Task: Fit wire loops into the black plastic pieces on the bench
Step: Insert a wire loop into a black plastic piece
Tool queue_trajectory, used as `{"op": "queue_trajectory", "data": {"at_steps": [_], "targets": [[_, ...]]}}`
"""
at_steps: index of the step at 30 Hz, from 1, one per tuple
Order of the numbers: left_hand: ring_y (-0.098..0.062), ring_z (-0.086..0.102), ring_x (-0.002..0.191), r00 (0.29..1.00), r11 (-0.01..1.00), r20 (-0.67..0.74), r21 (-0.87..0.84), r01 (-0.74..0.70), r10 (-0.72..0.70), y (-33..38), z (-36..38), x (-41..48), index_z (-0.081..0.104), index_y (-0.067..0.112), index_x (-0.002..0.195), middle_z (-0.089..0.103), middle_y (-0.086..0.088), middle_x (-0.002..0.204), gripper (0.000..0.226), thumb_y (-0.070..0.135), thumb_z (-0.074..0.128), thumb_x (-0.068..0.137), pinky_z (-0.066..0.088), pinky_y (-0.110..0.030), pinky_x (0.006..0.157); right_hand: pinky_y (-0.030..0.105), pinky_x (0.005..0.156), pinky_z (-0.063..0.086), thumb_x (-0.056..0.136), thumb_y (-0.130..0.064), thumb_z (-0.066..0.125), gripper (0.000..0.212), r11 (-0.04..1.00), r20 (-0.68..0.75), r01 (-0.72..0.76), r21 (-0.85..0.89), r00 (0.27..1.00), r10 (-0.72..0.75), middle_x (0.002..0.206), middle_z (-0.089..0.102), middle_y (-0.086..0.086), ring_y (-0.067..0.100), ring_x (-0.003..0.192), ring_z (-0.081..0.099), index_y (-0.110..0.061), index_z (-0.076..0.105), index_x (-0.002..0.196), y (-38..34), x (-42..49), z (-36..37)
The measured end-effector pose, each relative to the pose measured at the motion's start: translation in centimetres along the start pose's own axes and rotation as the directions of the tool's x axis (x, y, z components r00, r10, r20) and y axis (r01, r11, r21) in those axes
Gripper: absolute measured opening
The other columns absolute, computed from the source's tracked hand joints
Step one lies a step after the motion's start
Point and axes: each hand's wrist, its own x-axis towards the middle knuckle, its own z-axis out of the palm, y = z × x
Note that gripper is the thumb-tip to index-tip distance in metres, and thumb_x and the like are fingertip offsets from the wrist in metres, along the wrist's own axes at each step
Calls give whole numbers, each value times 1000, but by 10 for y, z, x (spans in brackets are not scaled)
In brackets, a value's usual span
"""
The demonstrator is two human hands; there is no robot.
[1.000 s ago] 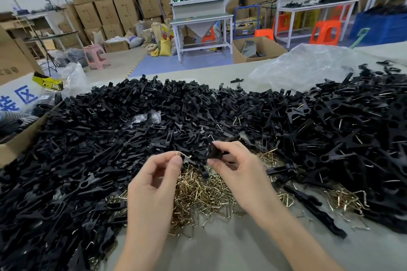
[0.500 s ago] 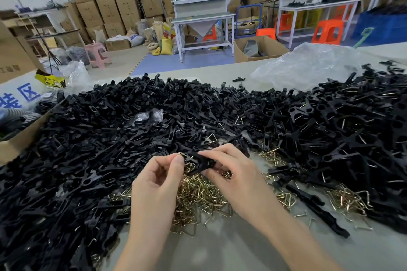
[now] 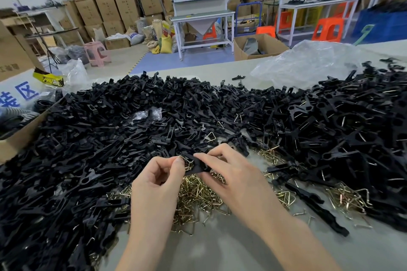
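Cardboard cartons and workbenches fill the warehouse behind a grey tabletop (image 3: 220, 248), which is buried under a heap of black plastic pieces (image 3: 99, 138) from 9 to 3 o'clock. At its centre, above a pile of brass-coloured wire loops (image 3: 198, 196), the right hand (image 3: 233, 174) pinches one black piece (image 3: 198, 166) by its body. The left hand (image 3: 158, 182) pinches a single wire loop (image 3: 187, 161) against that piece's 9 o'clock end. Both look light. The plastic is probably stiff, the thin wire springy and slippery, so grip the loop near its closed bend and the piece close to its socket.
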Motion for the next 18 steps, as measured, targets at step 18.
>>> {"op": "queue_trajectory", "data": {"at_steps": [18], "targets": [[-16, 64, 67, 935, 981, 322, -70, 179, -148, -1, -4, 5, 65, 15, 68, 67, -3, 71, 33, 46, 74, 74, 55, -40, 66, 33, 95, 48, 100, -32, 52, 35, 993, -18, 25, 118, 1000, -23, 121, 67, -13, 9, 106, 56, -25, 67, 131, 8, -1, 6]]}}
